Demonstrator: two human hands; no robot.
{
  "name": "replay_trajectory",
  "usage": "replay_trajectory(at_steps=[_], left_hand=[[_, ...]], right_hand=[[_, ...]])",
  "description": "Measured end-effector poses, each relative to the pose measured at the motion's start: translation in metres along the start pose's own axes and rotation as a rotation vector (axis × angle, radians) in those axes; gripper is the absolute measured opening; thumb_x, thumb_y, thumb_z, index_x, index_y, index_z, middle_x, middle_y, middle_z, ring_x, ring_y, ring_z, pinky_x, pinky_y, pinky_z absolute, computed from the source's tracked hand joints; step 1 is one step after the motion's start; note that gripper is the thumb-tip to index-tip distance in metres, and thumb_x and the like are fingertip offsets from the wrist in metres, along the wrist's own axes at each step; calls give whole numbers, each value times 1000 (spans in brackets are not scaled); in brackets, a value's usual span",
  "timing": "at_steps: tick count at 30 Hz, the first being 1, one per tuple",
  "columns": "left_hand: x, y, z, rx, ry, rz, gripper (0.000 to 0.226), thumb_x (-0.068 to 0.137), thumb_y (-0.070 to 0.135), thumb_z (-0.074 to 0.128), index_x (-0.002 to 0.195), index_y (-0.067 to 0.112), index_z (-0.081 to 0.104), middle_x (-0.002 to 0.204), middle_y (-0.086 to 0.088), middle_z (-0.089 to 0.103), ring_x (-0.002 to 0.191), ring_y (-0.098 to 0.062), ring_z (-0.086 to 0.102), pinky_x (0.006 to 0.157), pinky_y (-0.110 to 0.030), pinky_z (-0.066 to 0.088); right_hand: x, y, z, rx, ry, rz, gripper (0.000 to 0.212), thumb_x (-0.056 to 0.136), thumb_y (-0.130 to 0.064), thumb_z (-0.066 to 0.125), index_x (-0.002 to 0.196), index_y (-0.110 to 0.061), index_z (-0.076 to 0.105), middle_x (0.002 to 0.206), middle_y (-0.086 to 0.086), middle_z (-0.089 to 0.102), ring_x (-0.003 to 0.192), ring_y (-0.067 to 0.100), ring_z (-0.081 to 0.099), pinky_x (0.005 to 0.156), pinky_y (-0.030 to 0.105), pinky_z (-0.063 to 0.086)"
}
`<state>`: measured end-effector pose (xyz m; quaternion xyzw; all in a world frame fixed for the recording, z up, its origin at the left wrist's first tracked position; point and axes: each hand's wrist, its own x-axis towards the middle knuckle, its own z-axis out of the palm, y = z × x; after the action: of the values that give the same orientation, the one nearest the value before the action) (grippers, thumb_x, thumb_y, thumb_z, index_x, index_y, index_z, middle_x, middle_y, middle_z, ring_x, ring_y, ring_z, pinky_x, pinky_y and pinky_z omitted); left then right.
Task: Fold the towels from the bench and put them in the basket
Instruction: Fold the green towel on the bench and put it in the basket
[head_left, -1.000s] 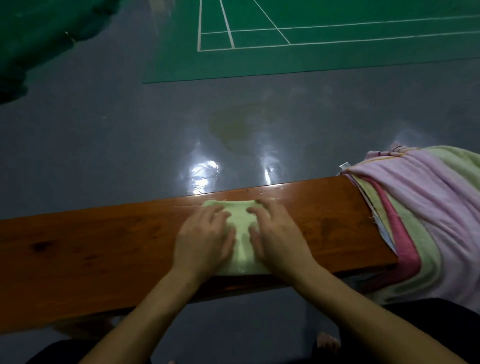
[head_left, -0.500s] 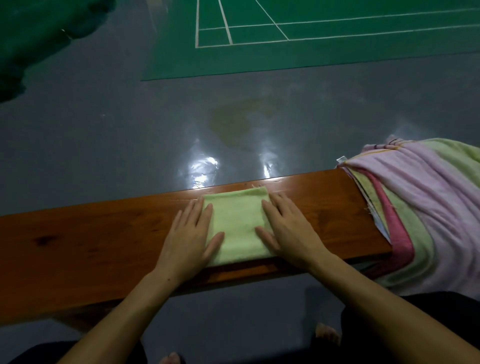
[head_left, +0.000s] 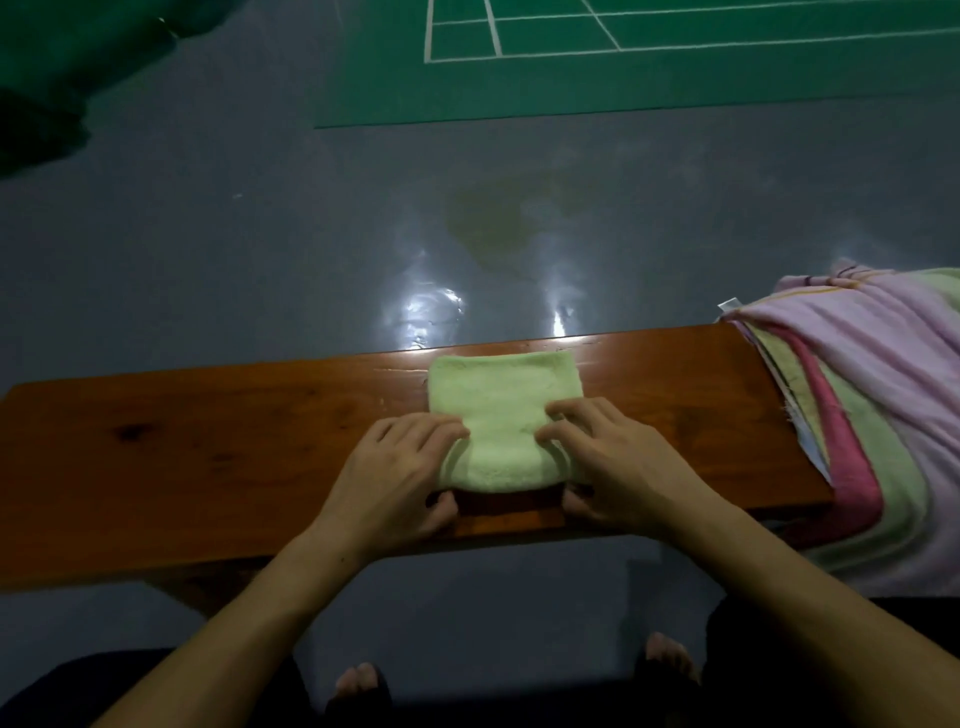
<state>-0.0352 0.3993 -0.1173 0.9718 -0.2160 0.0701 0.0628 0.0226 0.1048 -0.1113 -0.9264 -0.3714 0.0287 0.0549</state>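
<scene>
Presently: folded green towel (head_left: 506, 415) at bench (head_left: 208, 441) near edge, mid-length; left hand (head_left: 400, 478) and right hand (head_left: 618, 467) pinch its near corners, fingers on top, thumbs below. Risk: fold slipping open on lifting, uneven grip

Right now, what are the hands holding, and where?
Both hands, left hand and right hand, grip the folded green towel at its near corners.

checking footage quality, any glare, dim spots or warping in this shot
Head view: dim overall, with bright glare patches on the glossy floor behind the bench. Wide-angle warping bows the bench edge. The green towel and both hands, left and right, are fairly sharp; the bottom of the frame sinks into shadow.
</scene>
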Motion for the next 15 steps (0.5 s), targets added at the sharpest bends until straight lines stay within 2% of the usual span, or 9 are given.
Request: replay_trajectory(at_steps=[2, 3, 6, 9, 11, 15], left_hand=[[5, -1, -1, 12, -3, -28, 56, 74, 42, 64, 127, 23, 62, 132, 2, 66, 119, -23, 61, 94, -42, 51], [7, -1, -1, -13, 6, -56, 52, 77, 44, 63, 125, 24, 63, 129, 2, 67, 116, -22, 62, 92, -42, 51], [13, -5, -3, -160, 65, -141, 39, 82, 45, 62, 116, 25, 65, 118, 6, 71, 108, -18, 63, 85, -39, 49], [14, -10, -4, -272, 97, -168, 31, 87, 44, 58, 110, 26, 68, 113, 11, 72, 102, -15, 63, 82, -38, 49], [13, -12, -8, -336, 108, -196, 29, 90, 45, 54, 108, 26, 66, 100, 10, 70, 89, -15, 60, 75, -39, 48], [11, -12, -14, -425, 159, -273, 23, 93, 49, 52, 103, 30, 60, 79, 12, 63, 66, -15, 56, 57, -35, 40]], right_hand=[[8, -2, 0, -6, 7, 51, 52, 89, -31, 69, 137, -25, 49, 153, 1, 46, 131, 24, 52, 79, 35, 61], [11, -3, -1, 7, 22, 76, 51, 89, -29, 69, 136, -25, 50, 150, 1, 49, 128, 24, 54, 76, 36, 61], [12, 0, -4, 69, 74, 119, 44, 88, -45, 57, 128, -27, 52, 135, -4, 57, 116, 19, 57, 70, 34, 56], [11, 1, -9, 192, 109, 163, 44, 89, -54, 44, 122, -27, 55, 123, -7, 60, 107, 14, 56, 73, 37, 56], [11, 0, -12, 284, 137, 194, 37, 91, -54, 48, 115, -28, 56, 110, -9, 61, 97, 13, 56, 73, 39, 53], [9, -2, -17, 446, 188, 247, 26, 94, -54, 55, 104, -30, 55, 89, -13, 63, 76, 8, 58, 64, 38, 51]])
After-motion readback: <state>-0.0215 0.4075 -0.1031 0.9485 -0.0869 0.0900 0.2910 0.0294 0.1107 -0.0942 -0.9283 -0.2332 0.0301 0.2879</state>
